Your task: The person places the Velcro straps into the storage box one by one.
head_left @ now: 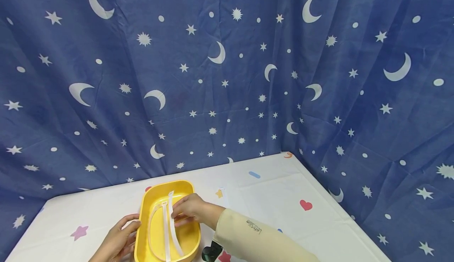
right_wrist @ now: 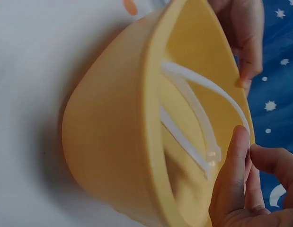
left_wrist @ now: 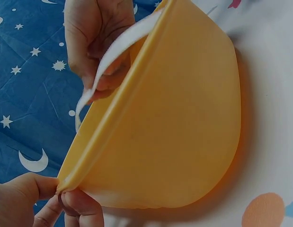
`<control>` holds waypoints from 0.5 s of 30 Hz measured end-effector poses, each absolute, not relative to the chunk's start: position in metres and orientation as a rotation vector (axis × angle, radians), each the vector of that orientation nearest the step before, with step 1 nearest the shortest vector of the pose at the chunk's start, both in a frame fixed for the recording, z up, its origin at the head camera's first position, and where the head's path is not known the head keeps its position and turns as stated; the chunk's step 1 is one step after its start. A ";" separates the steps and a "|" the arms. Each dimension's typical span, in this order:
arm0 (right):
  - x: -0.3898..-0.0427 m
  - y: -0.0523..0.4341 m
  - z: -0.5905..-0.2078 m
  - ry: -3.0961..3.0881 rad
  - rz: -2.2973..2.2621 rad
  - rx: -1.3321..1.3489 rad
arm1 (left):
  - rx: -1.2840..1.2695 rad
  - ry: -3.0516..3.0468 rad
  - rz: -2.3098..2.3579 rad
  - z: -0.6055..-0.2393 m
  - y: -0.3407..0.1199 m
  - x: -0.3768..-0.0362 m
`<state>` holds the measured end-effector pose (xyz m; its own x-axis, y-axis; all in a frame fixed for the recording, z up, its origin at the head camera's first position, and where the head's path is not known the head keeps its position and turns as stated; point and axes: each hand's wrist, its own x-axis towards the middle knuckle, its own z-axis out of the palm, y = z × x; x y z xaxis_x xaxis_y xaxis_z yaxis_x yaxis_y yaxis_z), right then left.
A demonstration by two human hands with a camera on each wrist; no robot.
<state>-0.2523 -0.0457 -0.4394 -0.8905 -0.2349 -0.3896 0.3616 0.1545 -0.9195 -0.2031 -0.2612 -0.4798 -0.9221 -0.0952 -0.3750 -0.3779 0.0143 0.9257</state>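
A yellow oval container [head_left: 156,199] lies on the white table near its front edge, with white plastic strips [head_left: 166,230] arching inside it. My left hand [head_left: 129,224] pinches its left rim, and the left wrist view shows the fingertips [left_wrist: 66,198] clamped on the rim's edge. My right hand [head_left: 177,212] reaches in from the right and pinches one white strip [left_wrist: 113,54] at the right rim. In the right wrist view the thumb [right_wrist: 234,161] lies against the rim where the strips [right_wrist: 193,109] end.
The white tablecloth [head_left: 283,191] carries coloured hearts, stars and dots, and its right edge drops off at the far right. A blue curtain [head_left: 227,77] with moons and stars hangs behind and beside the table. A black device [head_left: 212,251] sits under my right sleeve.
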 end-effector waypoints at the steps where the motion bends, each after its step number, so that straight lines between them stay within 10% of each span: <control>1: -0.252 -0.047 -0.440 1.994 -1.791 0.112 | -0.497 2.079 2.009 -0.480 -0.261 -0.203; 15: -0.241 -0.064 -0.443 2.159 -1.724 0.125 | -0.487 2.081 2.003 -0.480 -0.262 -0.203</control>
<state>-0.2406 -0.0638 -0.4425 -0.9264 -0.1606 -0.3406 0.2966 0.2459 -0.9228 -0.2032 -0.2618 -0.4803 -0.9227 -0.0894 -0.3749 -0.3780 0.0205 0.9256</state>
